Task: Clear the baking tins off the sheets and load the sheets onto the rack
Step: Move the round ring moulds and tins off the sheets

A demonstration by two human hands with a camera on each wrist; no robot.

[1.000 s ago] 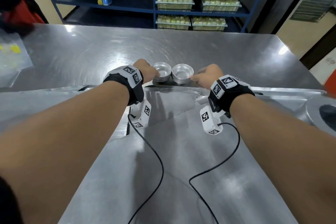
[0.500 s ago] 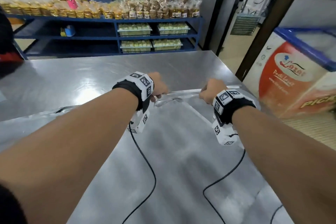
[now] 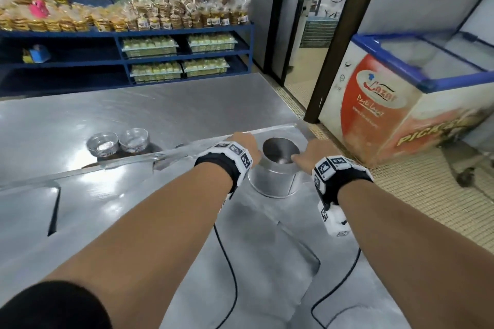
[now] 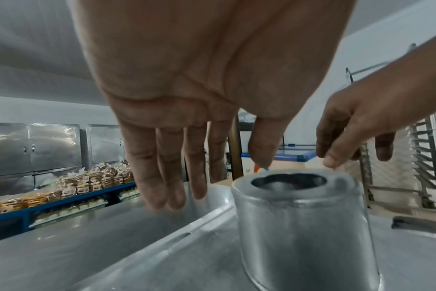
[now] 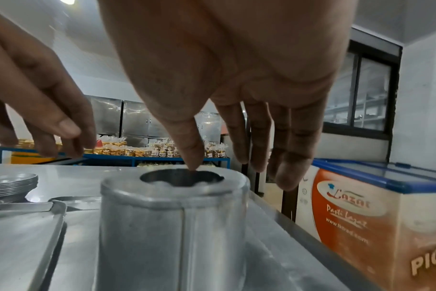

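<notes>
**Both hands close on the tall tin**

The right hand [image 3: 311,152] hangs over the tall cylindrical baking tin [image 3: 275,173], fingers loose and spread; its thumb tip [image 5: 193,164] touches the inner edge of the tin's open top, and nothing is gripped yet. The left hand [image 3: 244,145] hovers just beside the tin on its other side, fingers straight and relaxed, holding nothing.

The tin stands upright on a baking sheet [image 3: 171,222] lying on the steel worktop [image 3: 160,104]. It looks like thin seamed metal: probably light, stiff and hollow, with smooth walls that could slip under a light pinch and a tall body that could tip. A hold across the rim, thumb inside and fingers outside, or two palms round the wall, seems safest.

Beyond the sheet's far edge, two stacks of shallow round tins [image 3: 103,144] sit on the worktop. A tiered rack [image 4: 426,167] stands off to the right.
</notes>
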